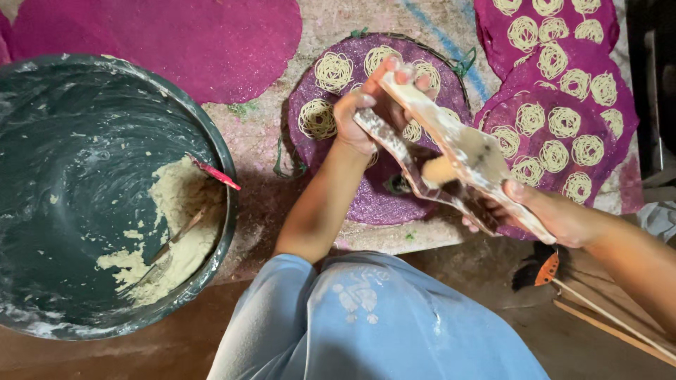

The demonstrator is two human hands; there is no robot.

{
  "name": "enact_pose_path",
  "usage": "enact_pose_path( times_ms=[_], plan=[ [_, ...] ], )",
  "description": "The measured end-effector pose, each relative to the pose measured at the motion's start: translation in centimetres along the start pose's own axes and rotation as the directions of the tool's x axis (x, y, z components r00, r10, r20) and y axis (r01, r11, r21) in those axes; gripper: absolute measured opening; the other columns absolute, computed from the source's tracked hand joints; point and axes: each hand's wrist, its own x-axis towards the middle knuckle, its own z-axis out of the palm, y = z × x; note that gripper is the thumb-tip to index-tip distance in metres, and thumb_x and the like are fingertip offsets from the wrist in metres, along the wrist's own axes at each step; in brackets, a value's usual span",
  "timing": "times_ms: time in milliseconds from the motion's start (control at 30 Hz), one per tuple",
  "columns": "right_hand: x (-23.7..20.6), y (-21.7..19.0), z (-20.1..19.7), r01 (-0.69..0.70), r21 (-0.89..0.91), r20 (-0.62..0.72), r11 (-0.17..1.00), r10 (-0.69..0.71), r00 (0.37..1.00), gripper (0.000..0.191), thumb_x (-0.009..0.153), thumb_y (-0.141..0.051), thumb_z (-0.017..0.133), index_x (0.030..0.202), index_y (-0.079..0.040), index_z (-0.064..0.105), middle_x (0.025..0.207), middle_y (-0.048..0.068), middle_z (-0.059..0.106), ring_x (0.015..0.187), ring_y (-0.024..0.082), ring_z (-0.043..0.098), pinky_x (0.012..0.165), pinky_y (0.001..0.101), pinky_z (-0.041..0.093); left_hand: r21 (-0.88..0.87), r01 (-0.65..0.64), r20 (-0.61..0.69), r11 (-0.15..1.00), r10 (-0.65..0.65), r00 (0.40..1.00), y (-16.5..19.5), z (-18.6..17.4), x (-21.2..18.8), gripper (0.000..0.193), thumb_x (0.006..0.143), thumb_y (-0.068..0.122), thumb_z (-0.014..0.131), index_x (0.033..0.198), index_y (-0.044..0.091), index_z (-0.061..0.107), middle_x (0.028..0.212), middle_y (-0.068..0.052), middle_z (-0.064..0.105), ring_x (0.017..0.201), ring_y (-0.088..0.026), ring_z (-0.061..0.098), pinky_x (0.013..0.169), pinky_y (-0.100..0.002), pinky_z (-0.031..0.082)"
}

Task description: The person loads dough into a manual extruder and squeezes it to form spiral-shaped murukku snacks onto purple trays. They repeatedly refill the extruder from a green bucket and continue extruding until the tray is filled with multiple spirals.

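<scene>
Hands both clamped on a dough-smeared wooden press (451, 158), left hand (362, 116) gripping the far handles, right hand (542, 211) the near ones, over a purple mat (380, 200) dotted with noodle coils (332, 72).

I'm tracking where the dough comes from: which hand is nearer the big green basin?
Left. The left hand grips the far ends of the wooden press, closer to the basin at left; the right hand holds the press's near end, farther right.

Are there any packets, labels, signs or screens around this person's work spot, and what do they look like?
None in view: no packet, label, sign or screen.
Only a pale print on the blue garment over the knee, too smudged to make out.
Both hands, left and right, hold a dough-smeared wooden press.
</scene>
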Motion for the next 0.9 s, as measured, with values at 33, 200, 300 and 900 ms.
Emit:
enact_pose_path(
  times_ms=[33, 200, 300, 900],
  plan=[
    [0.6, -0.3, 0.5, 0.04, -0.009, 0.034, 0.999, -0.04, 0.999, 0.098, 0.087, -0.075, 0.032, 0.152, -0.003, 0.043, 0.136, 0.016, 0.065, 0.12, 0.023, 0.064, 0.096, 0.0383, 0.051, -0.058, -0.011, -0.004, 0.998, 0.01, 1.0, 0.2, -0.6, 0.1, 0.039, 0.081, 0.023, 0.059, 0.118, 0.011, 0.055, 0.113, -0.006, 0.058, 0.121, -0.029, 0.056, 0.109, -0.044, 0.043],
    [2.0, -0.6, 3.4, 0.056, -0.026, 0.026, 0.998, -0.055, 0.998, 0.086, 0.095, -0.069, 0.027, 0.144, -0.002, 0.05, 0.127, 0.017, 0.069, 0.109, 0.025, 0.068, 0.091, 0.0402, 0.054, -0.12, -0.06, -0.027, 0.991, 0.057, 0.998, 0.8, -2.6, -1.1, 0.021, 0.086, 0.026, 0.056, 0.103, 0.014, 0.052, 0.104, -0.006, 0.058, 0.11, -0.025, 0.059, 0.111, -0.045, 0.045],
    [1.1, -0.5, 3.4, 0.05, -0.029, -0.029, 0.998, -0.051, 0.998, 0.078, 0.091, -0.066, 0.029, 0.144, -0.012, 0.05, 0.121, 0.009, 0.069, 0.108, 0.02, 0.068, 0.094, 0.0351, 0.054, -0.092, -0.099, -0.091, 0.991, 0.091, 0.992, -0.5, -2.7, -1.6, 0.026, 0.085, 0.029, 0.054, 0.105, 0.013, 0.051, 0.1, -0.006, 0.058, 0.104, -0.024, 0.059, 0.105, -0.044, 0.045],
    [-0.3, -2.1, 2.0, -0.039, -0.328, -0.278, 0.944, -0.057, 0.959, 0.068, 0.101, -0.063, 0.035, 0.113, -0.007, 0.071, 0.064, 0.008, 0.054, 0.049, 0.018, 0.044, 0.043, 0.0355, 0.034, -0.064, -0.125, -0.034, 0.99, 0.123, 0.992, -1.2, -1.8, 1.1, 0.022, 0.088, 0.032, 0.05, 0.102, 0.015, 0.052, 0.095, -0.005, 0.058, 0.099, -0.023, 0.061, 0.112, -0.048, 0.044]
  ],
)
